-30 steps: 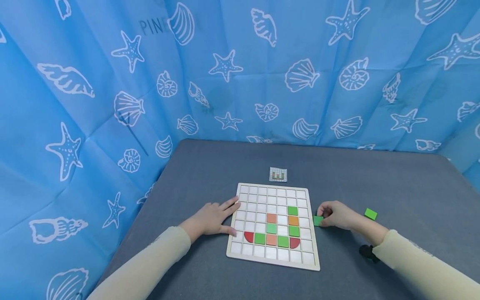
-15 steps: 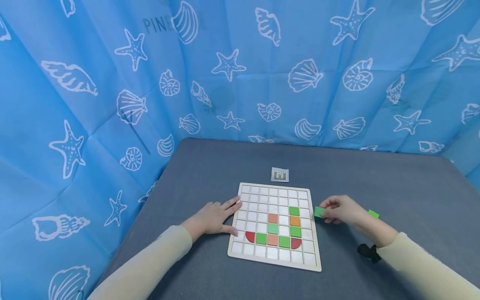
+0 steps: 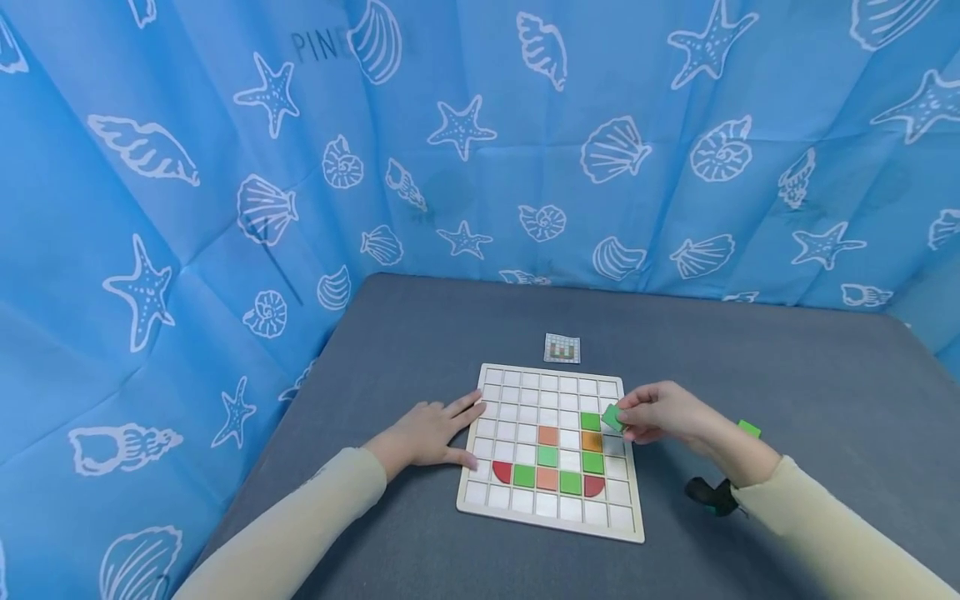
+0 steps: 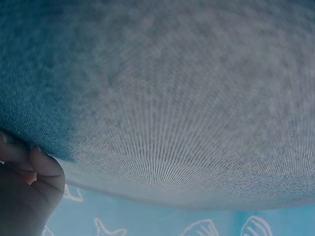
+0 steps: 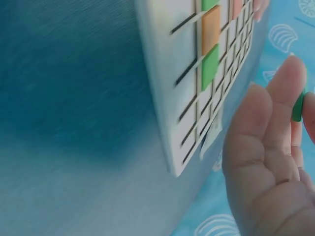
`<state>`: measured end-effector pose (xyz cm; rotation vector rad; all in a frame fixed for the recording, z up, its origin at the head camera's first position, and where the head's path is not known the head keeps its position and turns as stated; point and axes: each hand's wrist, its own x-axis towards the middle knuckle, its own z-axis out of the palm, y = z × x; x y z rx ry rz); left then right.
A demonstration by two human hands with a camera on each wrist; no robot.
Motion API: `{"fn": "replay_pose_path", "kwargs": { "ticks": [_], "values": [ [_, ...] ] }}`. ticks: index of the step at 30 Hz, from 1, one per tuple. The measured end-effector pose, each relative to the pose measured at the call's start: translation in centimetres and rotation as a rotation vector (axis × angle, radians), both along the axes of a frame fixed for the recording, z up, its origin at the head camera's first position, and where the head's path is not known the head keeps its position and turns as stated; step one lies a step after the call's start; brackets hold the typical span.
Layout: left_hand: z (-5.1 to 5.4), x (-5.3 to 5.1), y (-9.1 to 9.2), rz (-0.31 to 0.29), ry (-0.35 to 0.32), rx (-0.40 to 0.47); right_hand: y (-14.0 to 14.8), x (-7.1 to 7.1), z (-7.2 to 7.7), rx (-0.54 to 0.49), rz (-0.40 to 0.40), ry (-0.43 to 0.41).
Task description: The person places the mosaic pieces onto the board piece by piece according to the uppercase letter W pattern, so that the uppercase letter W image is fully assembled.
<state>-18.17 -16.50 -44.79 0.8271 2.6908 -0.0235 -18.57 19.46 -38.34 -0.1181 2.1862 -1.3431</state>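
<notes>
A white grid board [image 3: 551, 523] lies on the grey table, with green, orange, salmon and red tiles set in several of its squares. On the board's left edge rests my left hand [image 3: 429, 435], fingers spread. My right hand [image 3: 663, 414] pinches a green square tile [image 3: 613, 417] between thumb and fingers, tilted above the board's right columns. It hangs just right of the top green tile [image 3: 590, 422] and the orange tile [image 3: 592, 442]. The right wrist view shows only a sliver of the pinched tile [image 5: 298, 107] behind the right hand [image 5: 268, 157].
A small printed pattern card [image 3: 562, 348] lies behind the board. Another green tile [image 3: 748, 428] is partly hidden behind the right forearm. A black object [image 3: 711, 495] shows by the right sleeve. A blue curtain [image 3: 480, 125] with white shells surrounds the table.
My right hand has lifted the green tile from the table beside the board and carried it left over the board's right edge. My left hand has stayed on the left edge.
</notes>
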Motion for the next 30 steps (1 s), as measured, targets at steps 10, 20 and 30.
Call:
{"fn": "replay_pose_path", "kwargs": {
  "ticks": [10,20,30],
  "values": [
    [0.1,0.0,0.0,-0.027,0.025,0.003,-2.1,-0.4,0.8,-0.023,0.055,-0.027],
    [0.1,-0.1,0.0,-0.027,0.022,0.004,-4.0,-0.8,1.0,-0.069,0.067,-0.021],
    [0.3,0.2,-0.1,-0.012,0.004,0.01,-5.7,-0.8,0.4,-0.112,0.074,-0.017]
  ]
}}
